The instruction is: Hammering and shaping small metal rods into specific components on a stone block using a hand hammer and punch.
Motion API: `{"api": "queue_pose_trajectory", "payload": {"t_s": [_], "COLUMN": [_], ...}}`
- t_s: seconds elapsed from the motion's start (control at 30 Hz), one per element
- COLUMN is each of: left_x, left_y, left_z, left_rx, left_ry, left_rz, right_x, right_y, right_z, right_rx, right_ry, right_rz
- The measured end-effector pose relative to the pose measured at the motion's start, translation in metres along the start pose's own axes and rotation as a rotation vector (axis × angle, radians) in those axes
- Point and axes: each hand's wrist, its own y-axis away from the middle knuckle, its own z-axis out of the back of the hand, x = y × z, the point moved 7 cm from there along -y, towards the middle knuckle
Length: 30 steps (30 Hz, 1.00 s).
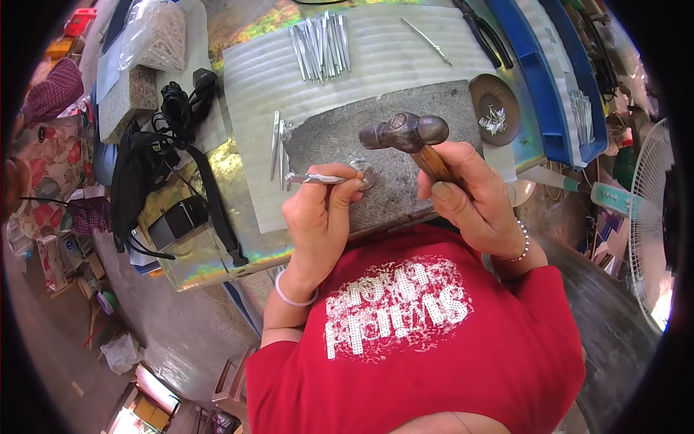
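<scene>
My right hand [470,199] is closed around the wooden handle of a ball-peen hammer [409,132], whose dark head hovers above a grey stone slab [426,108]. Pinched between the thumb and fingers of my left hand [318,213] is a slim silver metal piece [324,178], lying roughly level. Its right end is hidden by my fingertips, next to a small round metal piece [367,173] on the slab. Several similar slim metal pieces [275,148] lie along the slab's left edge. Farther back, a bundle of them [320,47] rests on white foam sheeting [249,69].
A brown dish [499,83] with small metal bits stands right of the slab. Beyond are pliers [486,32], a blue tray [553,130] and a fan [650,224]. At left lie black straps [210,195], a black phone-like device [177,220] and a stone block [126,105]. Another person's patterned sleeve [54,90] shows far left.
</scene>
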Motion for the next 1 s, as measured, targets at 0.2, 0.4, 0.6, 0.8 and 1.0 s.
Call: {"api": "queue_pose_trajectory", "payload": {"t_s": [0.2, 0.4, 0.6, 0.8, 1.0], "left_x": [-0.001, -0.009, -0.027, -0.034, -0.032], "left_y": [-0.003, -0.004, 0.014, -0.001, 0.003], "left_z": [-0.001, -0.003, -0.012, -0.013, -0.008], "left_rx": [0.051, 0.044, 0.088, 0.239, 0.143], "left_ry": [-0.014, -0.109, -0.587, -0.396, -0.487], "left_rz": [0.007, -0.055, -0.402, -0.274, -0.473], "right_x": [0.009, 0.010, 0.045, 0.068, 0.076], "right_y": [-0.002, -0.004, -0.020, -0.027, -0.003], "right_z": [-0.002, -0.004, -0.022, -0.039, -0.015], "right_rx": [0.003, -0.001, 0.162, 0.200, 0.190], "right_ry": [0.071, 0.107, 0.183, 0.328, 0.359], "right_rz": [0.079, 0.136, 0.294, 0.567, 0.285]}}
